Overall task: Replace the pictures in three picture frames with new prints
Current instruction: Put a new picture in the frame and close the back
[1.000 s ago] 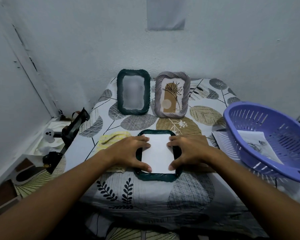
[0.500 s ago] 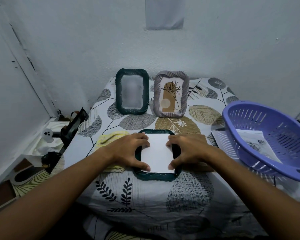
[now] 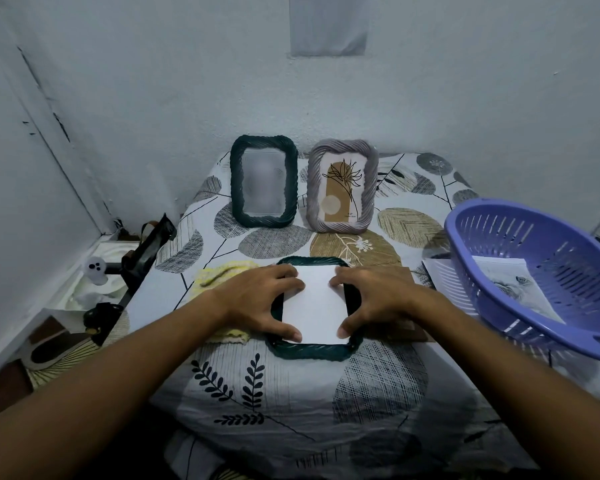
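A dark green rope-edged frame [image 3: 312, 353] lies flat on the patterned bedsheet in front of me, with a white print [image 3: 314, 306] laid blank side up in its opening. My left hand [image 3: 257, 299] presses the print's left edge with thumb and fingertips. My right hand [image 3: 378, 296] presses its right edge the same way. At the back, against the wall, a second dark green frame [image 3: 236, 188] with a blurred picture stands beside a grey frame [image 3: 314, 188] that shows a plant drawing.
A purple slotted basket [image 3: 534, 244] at the right holds a printed sheet [image 3: 510, 282], and another sheet [image 3: 440, 275] lies under its rim. A yellow cloth [image 3: 219, 275] lies under my left wrist and a brown board [image 3: 409, 327] under my right. A black stand [image 3: 142, 251] leans at the bed's left edge.
Both hands stay on the white print in the flat frame. Only the view has shifted slightly.
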`<action>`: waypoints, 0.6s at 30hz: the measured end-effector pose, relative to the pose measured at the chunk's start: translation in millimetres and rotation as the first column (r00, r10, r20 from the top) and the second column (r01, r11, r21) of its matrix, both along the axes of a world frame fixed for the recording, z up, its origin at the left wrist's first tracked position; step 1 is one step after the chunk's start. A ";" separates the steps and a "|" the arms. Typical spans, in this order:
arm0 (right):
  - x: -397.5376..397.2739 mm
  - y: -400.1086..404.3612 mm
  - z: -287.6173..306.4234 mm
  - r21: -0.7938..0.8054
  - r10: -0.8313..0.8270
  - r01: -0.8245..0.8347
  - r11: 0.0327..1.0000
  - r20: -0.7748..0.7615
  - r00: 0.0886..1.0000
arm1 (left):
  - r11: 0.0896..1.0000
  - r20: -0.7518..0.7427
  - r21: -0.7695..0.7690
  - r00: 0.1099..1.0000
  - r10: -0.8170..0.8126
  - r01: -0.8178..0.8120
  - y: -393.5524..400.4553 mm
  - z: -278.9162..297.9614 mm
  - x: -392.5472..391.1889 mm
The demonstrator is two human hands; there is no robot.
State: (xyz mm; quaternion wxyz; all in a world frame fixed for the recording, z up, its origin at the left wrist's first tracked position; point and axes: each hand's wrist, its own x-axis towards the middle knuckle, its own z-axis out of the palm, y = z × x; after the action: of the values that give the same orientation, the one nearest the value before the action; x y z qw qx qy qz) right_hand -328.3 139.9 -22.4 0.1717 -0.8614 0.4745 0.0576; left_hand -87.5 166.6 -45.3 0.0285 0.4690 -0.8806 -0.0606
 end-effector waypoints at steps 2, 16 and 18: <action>0.4 0.5 2.1 -0.012 0.011 -0.011 1.000 -0.023 1.000 | 1.000 0.028 0.005 1.000 0.008 -0.008 0.1 0.2 -0.5; 0.8 -0.7 4.1 0.002 0.028 -0.028 1.000 -0.042 0.999 | 0.994 0.044 0.109 0.999 -0.006 0.002 -12.3 7.2 5.0; 1.3 -0.6 4.6 -0.006 0.032 -0.032 0.999 -0.053 0.998 | 0.992 0.041 0.124 0.999 -0.014 0.009 -14.1 9.4 5.3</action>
State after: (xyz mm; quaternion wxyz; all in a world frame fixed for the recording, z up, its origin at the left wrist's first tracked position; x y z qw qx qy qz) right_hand -327.0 139.3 -17.8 0.1549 -0.8677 0.4652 0.0815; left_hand -82.1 152.6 -36.0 -0.0193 0.4661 -0.8782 -0.1053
